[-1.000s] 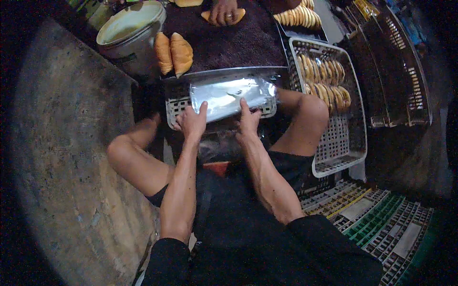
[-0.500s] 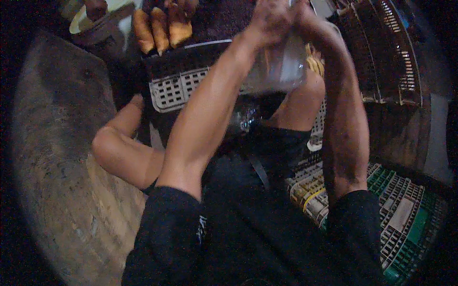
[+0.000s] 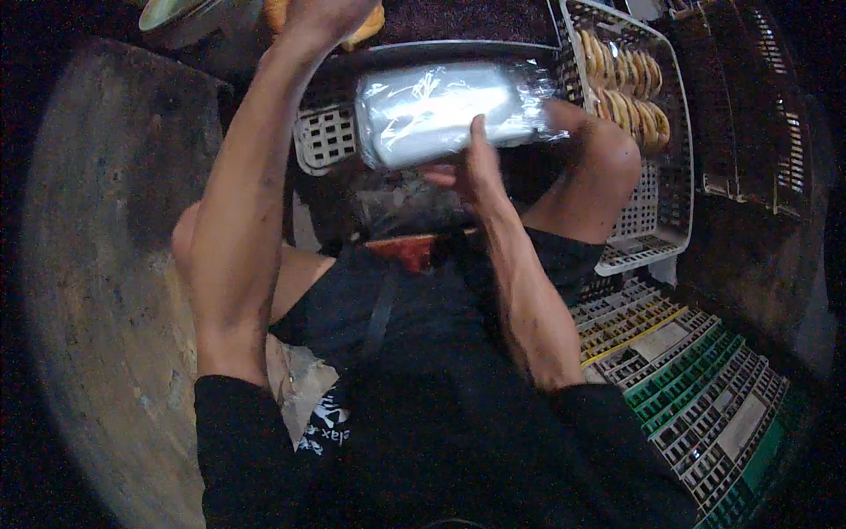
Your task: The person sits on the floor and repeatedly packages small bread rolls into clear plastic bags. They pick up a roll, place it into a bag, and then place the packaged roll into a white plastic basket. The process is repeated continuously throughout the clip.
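Observation:
My right hand (image 3: 476, 172) grips the lower edge of a shiny, silvery-white package in clear plastic (image 3: 436, 110), thumb up in front and fingers below. The package lies tilted above my lap; its right end is crumpled clear film. My left hand (image 3: 330, 16) reaches to the top edge, next to golden-brown, bread-like pieces (image 3: 363, 33); its fingers are cut off or hidden. On the right, a pale plastic crate (image 3: 683, 203) holds two rows of flat, round, yellowish pieces (image 3: 621, 70).
A grey slotted basket (image 3: 328, 141) sits behind the package. A pale round tub (image 3: 167, 13) stands far left, above a worn board (image 3: 132, 220). Green and white crates (image 3: 723, 388) lie at the lower right, a dark slatted crate (image 3: 749, 106) beyond.
My hands have parted: the left went left to the golden-brown pieces, the right came down and nearer. The shiny package now lies in full view, and the rows in the right crate are uncovered.

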Available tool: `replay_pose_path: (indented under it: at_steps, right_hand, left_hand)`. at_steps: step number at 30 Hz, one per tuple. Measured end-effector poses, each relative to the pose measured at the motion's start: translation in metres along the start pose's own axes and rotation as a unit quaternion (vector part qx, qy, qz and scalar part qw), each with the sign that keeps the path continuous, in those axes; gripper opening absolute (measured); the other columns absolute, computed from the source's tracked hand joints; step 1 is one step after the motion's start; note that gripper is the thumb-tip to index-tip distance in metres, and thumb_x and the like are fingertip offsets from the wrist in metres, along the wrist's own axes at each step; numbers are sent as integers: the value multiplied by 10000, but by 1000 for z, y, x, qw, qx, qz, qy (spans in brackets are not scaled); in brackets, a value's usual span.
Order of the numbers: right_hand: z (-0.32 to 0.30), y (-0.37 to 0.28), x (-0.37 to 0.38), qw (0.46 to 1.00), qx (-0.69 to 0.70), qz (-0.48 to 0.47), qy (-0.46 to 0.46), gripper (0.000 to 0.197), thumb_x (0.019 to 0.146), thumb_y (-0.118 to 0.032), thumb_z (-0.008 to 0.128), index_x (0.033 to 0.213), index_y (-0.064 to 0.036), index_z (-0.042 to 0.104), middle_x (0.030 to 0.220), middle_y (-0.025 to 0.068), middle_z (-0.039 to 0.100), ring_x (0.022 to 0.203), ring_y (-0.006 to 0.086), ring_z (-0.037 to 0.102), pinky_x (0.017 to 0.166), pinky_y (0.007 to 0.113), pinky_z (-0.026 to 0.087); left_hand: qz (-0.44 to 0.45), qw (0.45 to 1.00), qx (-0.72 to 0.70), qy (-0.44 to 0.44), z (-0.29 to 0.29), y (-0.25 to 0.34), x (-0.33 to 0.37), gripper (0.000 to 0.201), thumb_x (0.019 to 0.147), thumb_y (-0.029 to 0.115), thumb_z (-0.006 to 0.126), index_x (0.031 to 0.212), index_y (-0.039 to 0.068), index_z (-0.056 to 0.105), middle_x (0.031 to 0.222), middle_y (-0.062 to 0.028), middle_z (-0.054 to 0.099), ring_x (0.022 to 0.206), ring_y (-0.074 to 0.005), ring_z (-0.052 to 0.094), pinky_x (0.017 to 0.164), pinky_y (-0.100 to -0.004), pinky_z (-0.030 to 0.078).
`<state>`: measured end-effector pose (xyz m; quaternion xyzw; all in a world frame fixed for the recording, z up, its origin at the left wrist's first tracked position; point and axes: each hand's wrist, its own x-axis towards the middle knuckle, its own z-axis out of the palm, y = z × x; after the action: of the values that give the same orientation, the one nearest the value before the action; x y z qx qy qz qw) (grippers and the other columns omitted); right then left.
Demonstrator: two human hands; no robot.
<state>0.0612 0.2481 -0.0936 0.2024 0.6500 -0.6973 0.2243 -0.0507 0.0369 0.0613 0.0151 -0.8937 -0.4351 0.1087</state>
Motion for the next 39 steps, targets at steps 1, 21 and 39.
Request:
replay_pose_path:
  at_steps: [1, 21, 39]
  right_hand:
    - [8, 7, 5, 978, -13, 151, -142, 731, 929, -619, 294, 1186, 39, 479, 895, 172, 660, 745, 237, 620, 640, 368, 486]
    - [-51, 168, 73, 806, -583, 103, 1, 607, 698, -444, 716, 1078, 20, 619, 1082, 193, 631, 1003, 328, 614, 859, 390, 481]
    - [-41, 11, -46, 926, -353, 65, -120, 597, 729, -523, 668, 925, 41, 672, 892, 209, 673, 825, 347, 650, 756, 408, 495]
  left_hand:
    - [48, 998, 31, -27, -6, -37, 0, 470, 846, 435, 619, 1098, 38, 611, 1199, -207, 560, 1066, -263, 585, 870, -360, 466]
    - [-411, 826, 162, -351, 214, -300, -298, 548, 827, 322, 468, 1243, -33, 515, 1364, -243, 430, 1266, -359, 417, 1011, -396, 386]
    - [-449, 852, -20, -270, 55, -120, -243, 819, 730, 570, 654, 1107, -149, 538, 1096, -294, 599, 1066, -336, 596, 892, -394, 448]
